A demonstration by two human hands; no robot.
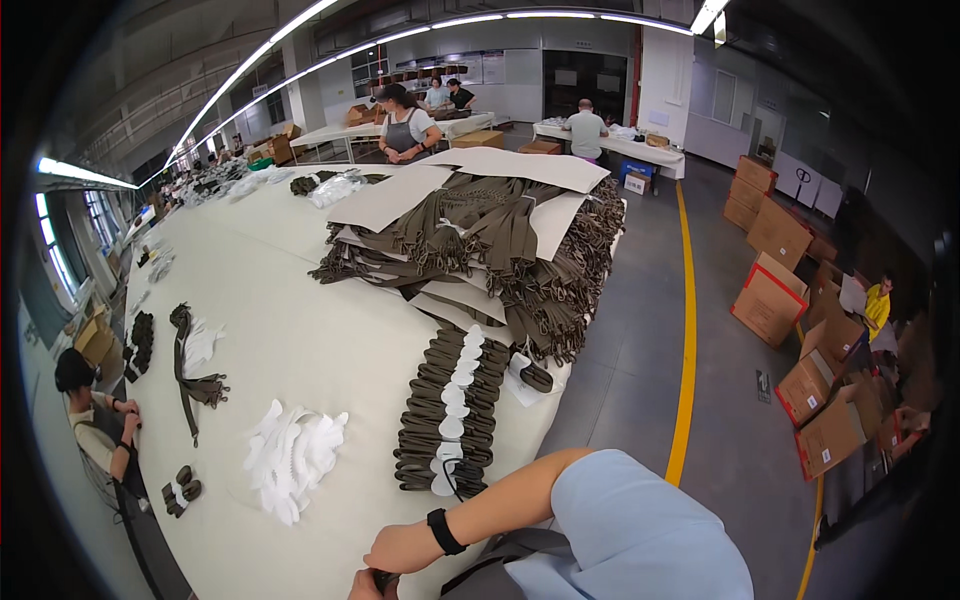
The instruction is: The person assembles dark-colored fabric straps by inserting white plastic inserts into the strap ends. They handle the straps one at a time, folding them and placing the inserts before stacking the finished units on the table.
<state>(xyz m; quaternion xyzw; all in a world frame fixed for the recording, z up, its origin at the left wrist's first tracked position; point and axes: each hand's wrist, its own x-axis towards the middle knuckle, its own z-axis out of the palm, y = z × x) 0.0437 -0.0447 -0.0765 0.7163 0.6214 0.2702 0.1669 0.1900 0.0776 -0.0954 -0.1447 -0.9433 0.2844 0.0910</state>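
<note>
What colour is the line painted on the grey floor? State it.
Yellow; the painted floor line shows best in the head view.

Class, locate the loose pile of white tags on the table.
In the head view, the white tags lie lower left on the table, left of the folded strap row.

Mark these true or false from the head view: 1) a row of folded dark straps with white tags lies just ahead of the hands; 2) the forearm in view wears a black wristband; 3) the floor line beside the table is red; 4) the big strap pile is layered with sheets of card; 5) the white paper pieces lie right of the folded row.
1) True: the folded strap row lies on the table ahead of the right hand.
2) True: a black wristband.
3) False: the floor line is yellow.
4) True: the strap pile has pale sheets between layers.
5) False: the white paper pieces lie left of it.
</note>
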